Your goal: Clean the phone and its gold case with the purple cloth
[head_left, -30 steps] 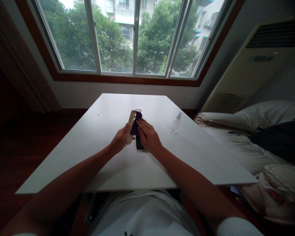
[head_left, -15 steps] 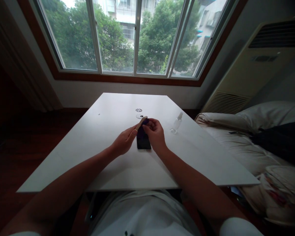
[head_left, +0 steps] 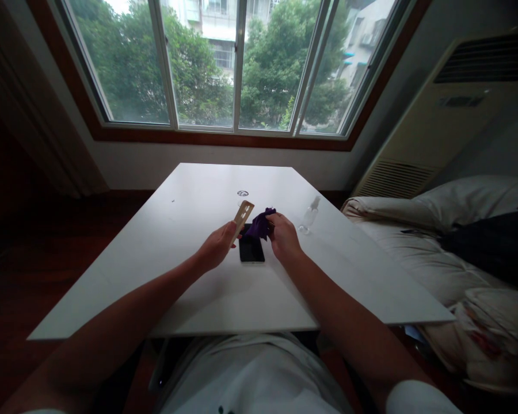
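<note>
Tilted up above the table, a tan phone case (head_left: 243,214) with camera cutouts is gripped by my left hand (head_left: 216,246). My right hand (head_left: 284,236) pinches a crumpled purple cloth (head_left: 261,225), which hangs just right of the case. Below both lies a dark smartphone (head_left: 251,251), flat on the white table (head_left: 190,198); the cloth and case hide its upper part.
A clear spray bottle (head_left: 309,216) stands to the right of my right hand. Beyond the case lies a small round black-and-clear item (head_left: 242,194). A cushioned beige seat (head_left: 388,230) adjoins the table's right side; a window (head_left: 237,69) is ahead.
The cloth has come away from the case and moved right with my right hand. My left hand has turned the case so its flat back with the cutouts shows.
</note>
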The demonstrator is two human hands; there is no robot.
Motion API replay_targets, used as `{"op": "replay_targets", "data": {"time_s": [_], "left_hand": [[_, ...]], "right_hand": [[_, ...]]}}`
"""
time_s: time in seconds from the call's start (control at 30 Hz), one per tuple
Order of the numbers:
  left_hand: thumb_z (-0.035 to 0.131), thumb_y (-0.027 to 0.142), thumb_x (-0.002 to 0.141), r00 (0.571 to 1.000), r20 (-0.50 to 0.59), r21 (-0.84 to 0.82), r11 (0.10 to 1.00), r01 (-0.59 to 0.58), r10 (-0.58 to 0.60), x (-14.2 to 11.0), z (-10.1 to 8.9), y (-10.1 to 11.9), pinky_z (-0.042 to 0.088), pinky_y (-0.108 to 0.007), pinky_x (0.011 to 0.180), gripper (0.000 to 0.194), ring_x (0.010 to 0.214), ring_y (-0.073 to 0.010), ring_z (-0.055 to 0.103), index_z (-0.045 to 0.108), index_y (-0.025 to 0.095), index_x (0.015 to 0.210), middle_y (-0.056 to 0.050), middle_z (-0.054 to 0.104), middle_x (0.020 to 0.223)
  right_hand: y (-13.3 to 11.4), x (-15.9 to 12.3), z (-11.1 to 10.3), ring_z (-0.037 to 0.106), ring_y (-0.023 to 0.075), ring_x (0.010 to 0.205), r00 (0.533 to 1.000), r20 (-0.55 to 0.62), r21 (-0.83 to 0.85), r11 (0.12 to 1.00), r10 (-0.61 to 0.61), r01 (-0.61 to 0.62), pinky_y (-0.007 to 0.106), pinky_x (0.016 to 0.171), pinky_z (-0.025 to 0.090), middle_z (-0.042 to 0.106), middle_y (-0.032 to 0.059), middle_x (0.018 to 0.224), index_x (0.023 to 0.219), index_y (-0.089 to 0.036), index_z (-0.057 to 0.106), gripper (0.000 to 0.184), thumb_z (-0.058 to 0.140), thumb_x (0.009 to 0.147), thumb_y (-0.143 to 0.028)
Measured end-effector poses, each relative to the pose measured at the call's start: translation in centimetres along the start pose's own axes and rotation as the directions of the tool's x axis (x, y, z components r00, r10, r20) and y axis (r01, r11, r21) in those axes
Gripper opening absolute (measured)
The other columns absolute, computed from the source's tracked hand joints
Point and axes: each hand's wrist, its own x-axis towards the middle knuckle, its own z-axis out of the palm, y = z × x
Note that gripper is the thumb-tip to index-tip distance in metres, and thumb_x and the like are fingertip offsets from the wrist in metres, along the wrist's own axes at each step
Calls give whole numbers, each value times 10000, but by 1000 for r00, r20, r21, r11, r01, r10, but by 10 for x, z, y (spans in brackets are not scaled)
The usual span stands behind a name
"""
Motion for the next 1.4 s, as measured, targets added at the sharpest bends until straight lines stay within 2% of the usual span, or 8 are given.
{"op": "replay_targets", "data": {"time_s": [0.13, 0.23, 0.33, 0.43, 0.57, 0.9, 1.2, 1.4], "left_hand": [[385, 804, 901, 992, 83, -211, 971, 114, -98, 10, 4, -9, 553, -312, 632, 801, 1023, -273, 645, 550, 153, 1337, -167, 642, 1242], [447, 823, 863, 981, 129, -311, 934, 179, -145, 12, 5, -10, 576, -321, 634, 811, 1030, -280, 646, 544, 162, 1323, -167, 638, 1226], [477, 796, 873, 980, 156, -349, 921, 174, -126, 10, 6, -8, 589, -327, 650, 757, 1049, -278, 642, 545, 185, 1314, -156, 624, 1252], [483, 766, 892, 985, 158, -337, 934, 117, -66, 6, 6, -4, 587, -323, 648, 703, 1068, -277, 634, 542, 188, 1288, -155, 610, 1270], [474, 753, 905, 987, 163, -285, 957, 59, -13, 0, 5, 3, 577, -315, 667, 677, 1053, -267, 635, 547, 173, 1246, -158, 612, 1243], [447, 760, 911, 986, 169, -211, 977, 29, 7, -4, 6, 10, 559, -306, 676, 768, 1040, -259, 638, 488, 163, 1392, -169, 596, 1274], [437, 660, 974, 979, 177, -108, 991, -82, 100, -7, 4, 5, 552, -289, 713, 645, 1083, -243, 626, 499, 213, 1434, -135, 608, 1276], [425, 589, 1004, 972, 151, -2, 984, -180, 179, -10, 4, 6, 558, -316, 760, 599, 1088, -248, 619, 495, 230, 1478, -122, 618, 1283]], "right_hand": [[-7, -4, 4, 653, 150, 775, 987, 6, 55, 985, -163, 163, 254, 639, 527, 715, -4, 886, 965, -218, 682, 321, 790, 666, -265], [-8, -15, 10, 667, 161, 871, 960, 131, 47, 969, -249, 245, 280, 751, 545, 727, 7, 984, 933, -221, 712, 279, 814, 680, -277], [-5, -25, 13, 666, 168, 879, 941, 252, -90, 963, -224, 253, 298, 802, 535, 736, 18, 988, 944, -212, 749, 234, 776, 722, -278], [-1, -29, 12, 660, 162, 817, 943, 295, -214, 952, -152, 221, 299, 787, 528, 736, 19, 902, 986, -198, 772, 253, 692, 753, -252], [-1, -27, 10, 657, 160, 791, 952, 288, -121, 983, -100, 140, 296, 763, 537, 720, 20, 885, 953, -183, 747, 241, 636, 754, -262], [2, -22, 10, 642, 141, 757, 964, 205, -49, 982, -169, 183, 278, 724, 522, 701, -17, 867, 1027, -201, 549, 337, 672, 713, -199], [0, -22, 12, 663, 168, 801, 961, 243, -109, 980, -135, 165, 291, 722, 524, 722, 30, 954, 1091, -191, 608, 475, 802, 743, -450], [6, -19, 4, 531, 152, 634, 904, 333, -541, 731, -267, 415, 270, 587, 401, 647, 15, 715, 805, -175, 697, 462, 552, 915, -600]]}}
